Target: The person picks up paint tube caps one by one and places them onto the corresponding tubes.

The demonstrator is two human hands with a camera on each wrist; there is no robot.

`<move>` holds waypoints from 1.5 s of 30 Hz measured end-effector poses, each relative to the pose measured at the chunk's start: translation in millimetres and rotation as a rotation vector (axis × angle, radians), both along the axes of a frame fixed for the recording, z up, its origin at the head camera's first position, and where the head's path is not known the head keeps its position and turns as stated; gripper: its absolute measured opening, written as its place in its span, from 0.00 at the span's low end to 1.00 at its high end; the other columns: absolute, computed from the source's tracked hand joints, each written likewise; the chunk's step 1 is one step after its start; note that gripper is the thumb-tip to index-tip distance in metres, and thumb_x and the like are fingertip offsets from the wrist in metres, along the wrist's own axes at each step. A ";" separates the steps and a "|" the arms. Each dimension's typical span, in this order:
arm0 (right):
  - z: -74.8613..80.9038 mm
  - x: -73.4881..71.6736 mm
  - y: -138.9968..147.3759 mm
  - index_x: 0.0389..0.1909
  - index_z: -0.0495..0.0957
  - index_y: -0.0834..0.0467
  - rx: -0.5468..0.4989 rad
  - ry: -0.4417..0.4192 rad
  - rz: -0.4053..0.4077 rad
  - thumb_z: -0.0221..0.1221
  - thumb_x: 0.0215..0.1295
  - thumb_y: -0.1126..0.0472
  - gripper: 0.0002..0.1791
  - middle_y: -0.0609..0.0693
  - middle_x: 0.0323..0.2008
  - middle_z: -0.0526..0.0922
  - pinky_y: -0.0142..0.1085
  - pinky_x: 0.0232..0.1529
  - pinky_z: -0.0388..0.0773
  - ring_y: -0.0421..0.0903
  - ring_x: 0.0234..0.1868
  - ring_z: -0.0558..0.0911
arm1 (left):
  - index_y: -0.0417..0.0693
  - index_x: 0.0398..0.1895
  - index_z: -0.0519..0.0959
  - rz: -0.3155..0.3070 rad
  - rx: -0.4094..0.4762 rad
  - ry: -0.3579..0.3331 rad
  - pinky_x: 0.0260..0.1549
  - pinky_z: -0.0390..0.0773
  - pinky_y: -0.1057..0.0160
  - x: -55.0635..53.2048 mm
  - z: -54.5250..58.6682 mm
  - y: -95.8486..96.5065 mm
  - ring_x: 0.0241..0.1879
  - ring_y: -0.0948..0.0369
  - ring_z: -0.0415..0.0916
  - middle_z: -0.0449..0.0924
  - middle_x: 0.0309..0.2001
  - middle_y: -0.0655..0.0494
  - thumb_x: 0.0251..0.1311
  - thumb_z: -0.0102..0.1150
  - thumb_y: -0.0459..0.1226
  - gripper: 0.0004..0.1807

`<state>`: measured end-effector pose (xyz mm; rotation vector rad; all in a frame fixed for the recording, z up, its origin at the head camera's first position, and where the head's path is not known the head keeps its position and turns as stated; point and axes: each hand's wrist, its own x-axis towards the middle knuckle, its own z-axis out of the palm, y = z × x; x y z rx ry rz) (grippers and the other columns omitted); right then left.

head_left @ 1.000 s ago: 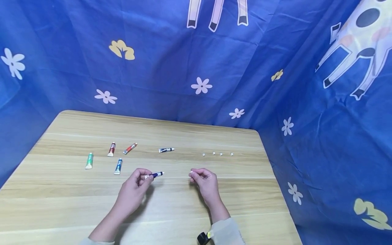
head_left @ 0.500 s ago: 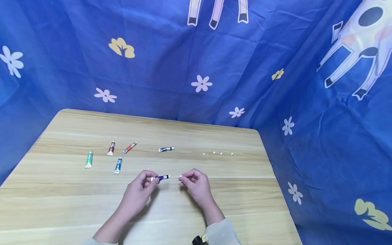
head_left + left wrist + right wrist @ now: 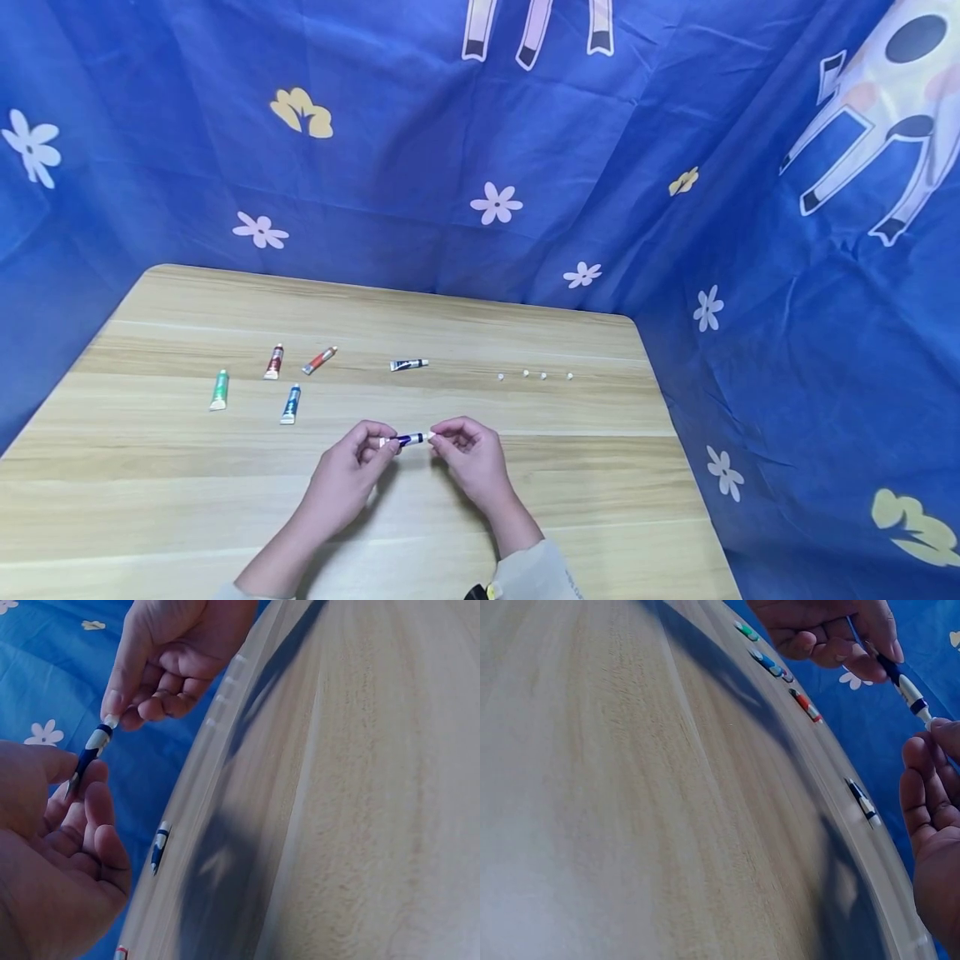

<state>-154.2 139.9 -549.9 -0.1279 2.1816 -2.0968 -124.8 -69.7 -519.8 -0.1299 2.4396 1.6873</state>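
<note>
My left hand (image 3: 347,473) pinches a dark purple-blue paint tube (image 3: 408,439) by its flat end between thumb and fingers, above the table. The tube lies nearly level, its nozzle end pointing right. At that tip my right hand (image 3: 477,463) pinches a small white cap (image 3: 431,436) between thumb and forefinger. In the left wrist view the cap (image 3: 112,720) sits right at the nozzle of the tube (image 3: 91,754), mostly covered by the right fingertips. The right wrist view also shows the tube (image 3: 907,688) stretched between both hands.
On the wooden table (image 3: 187,492) lie a green tube (image 3: 219,390), a blue tube (image 3: 291,404), a dark red tube (image 3: 274,362), an orange-red tube (image 3: 320,360) and a black tube (image 3: 408,364). Several small white caps (image 3: 543,376) lie at the right. A blue curtain (image 3: 390,150) hangs behind.
My right hand has moved left with the white cap, and my left hand has moved slightly right with the tube. The gap between cap and nozzle has closed.
</note>
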 end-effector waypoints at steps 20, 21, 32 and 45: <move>1.0 4.0 -2.1 0.46 0.87 0.68 0.051 0.027 0.019 0.69 0.70 0.69 0.08 0.73 0.39 0.89 0.36 0.42 0.90 0.54 0.36 0.92 | 0.49 0.53 0.83 -0.004 -0.004 0.020 0.25 0.76 0.68 0.6 -3.2 0.9 0.27 0.67 0.73 0.85 0.38 0.48 0.75 0.67 0.39 0.09; 1.0 3.9 -2.1 0.46 0.87 0.68 0.051 0.021 0.021 0.69 0.70 0.68 0.08 0.73 0.39 0.89 0.34 0.41 0.90 0.52 0.36 0.91 | 0.49 0.53 0.83 -0.005 -0.003 0.023 0.25 0.76 0.67 1.0 -2.7 0.7 0.27 0.67 0.73 0.85 0.38 0.48 0.74 0.67 0.39 0.09; 0.0 5.4 -4.5 0.41 0.85 0.67 0.132 0.014 0.040 0.63 0.79 0.61 0.11 0.75 0.35 0.86 0.28 0.34 0.82 0.49 0.30 0.84 | 0.53 0.52 0.83 -0.014 -0.013 0.032 0.26 0.76 0.67 2.1 -1.4 2.1 0.28 0.66 0.75 0.86 0.39 0.49 0.74 0.68 0.39 0.08; -3.5 7.0 -6.0 0.30 0.81 0.64 0.265 0.032 0.028 0.56 0.85 0.52 0.23 0.70 0.29 0.82 0.25 0.33 0.73 0.33 0.26 0.72 | 0.53 0.51 0.84 -0.035 -0.001 0.035 0.25 0.77 0.67 3.5 -1.8 3.9 0.27 0.66 0.75 0.87 0.38 0.49 0.73 0.69 0.38 0.08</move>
